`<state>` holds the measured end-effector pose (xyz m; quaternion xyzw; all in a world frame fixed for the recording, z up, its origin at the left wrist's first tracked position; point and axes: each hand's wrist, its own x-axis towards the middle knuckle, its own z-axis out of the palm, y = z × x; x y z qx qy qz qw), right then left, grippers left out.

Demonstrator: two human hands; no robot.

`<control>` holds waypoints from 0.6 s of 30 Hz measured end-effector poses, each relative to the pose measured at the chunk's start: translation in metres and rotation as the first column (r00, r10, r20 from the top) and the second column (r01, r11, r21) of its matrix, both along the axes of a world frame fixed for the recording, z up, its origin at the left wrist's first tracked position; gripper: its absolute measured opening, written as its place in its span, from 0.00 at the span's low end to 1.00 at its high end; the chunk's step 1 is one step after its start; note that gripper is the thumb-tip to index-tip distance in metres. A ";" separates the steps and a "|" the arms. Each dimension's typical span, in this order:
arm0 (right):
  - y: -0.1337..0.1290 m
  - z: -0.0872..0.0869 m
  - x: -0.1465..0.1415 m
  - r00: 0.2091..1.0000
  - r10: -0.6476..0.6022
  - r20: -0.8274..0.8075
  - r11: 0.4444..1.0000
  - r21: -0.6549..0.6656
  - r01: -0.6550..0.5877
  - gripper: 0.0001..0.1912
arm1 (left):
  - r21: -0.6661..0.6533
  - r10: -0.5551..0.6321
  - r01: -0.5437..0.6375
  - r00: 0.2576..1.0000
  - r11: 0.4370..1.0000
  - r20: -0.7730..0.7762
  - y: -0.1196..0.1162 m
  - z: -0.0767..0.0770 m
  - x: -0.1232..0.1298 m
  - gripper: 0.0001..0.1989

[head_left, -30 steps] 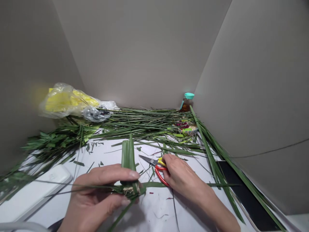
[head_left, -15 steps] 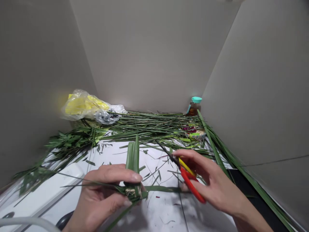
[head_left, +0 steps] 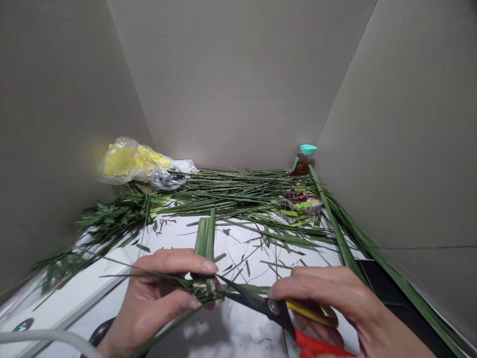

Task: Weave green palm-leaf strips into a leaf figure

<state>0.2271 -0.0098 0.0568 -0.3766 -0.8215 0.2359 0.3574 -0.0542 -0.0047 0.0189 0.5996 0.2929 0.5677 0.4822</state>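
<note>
My left hand (head_left: 160, 288) pinches a woven bundle of green leaf strips (head_left: 203, 248) between thumb and fingers. Broad leaf pieces stand upright from it, and thin strips stick out to both sides. Pale cut ends show at its lower front. In my right hand (head_left: 331, 303) is a pair of scissors (head_left: 274, 307) with black blades and a red and yellow handle. The blades are spread and point left, their tips at the right side of the bundle, around a leaf strip that runs right. Whether they touch the strip I cannot tell.
Long green leaves (head_left: 238, 191) lie heaped along the back. A plastic bag with yellow contents (head_left: 130, 161) is at back left, a teal-lidded bottle (head_left: 304, 160) at back right. Leaf scraps litter the white sheet (head_left: 238, 243). A white device (head_left: 55, 308) lies on the left.
My right hand has turned and moved down and right. The scissors, closer to shut and pointing up-left before, now have spread blades at the bundle. My left hand keeps its hold.
</note>
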 end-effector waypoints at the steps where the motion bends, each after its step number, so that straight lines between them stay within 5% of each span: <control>1: 0.000 0.001 -0.001 1.000 0.008 0.011 1.000 0.003 -0.008 0.15 | 0.003 0.008 -0.008 1.000 1.000 -0.006 0.001 0.000 0.000 0.14; 9: 0.001 -0.001 -0.003 1.000 0.010 0.028 1.000 0.014 -0.011 0.17 | 0.061 0.085 -0.080 0.993 0.995 -0.087 0.001 -0.003 -0.001 0.14; 18: -0.002 0.004 -0.009 0.996 0.081 0.045 0.994 -0.072 -0.077 0.16 | 0.167 0.227 -0.188 0.937 0.968 -0.265 -0.001 0.012 -0.001 0.17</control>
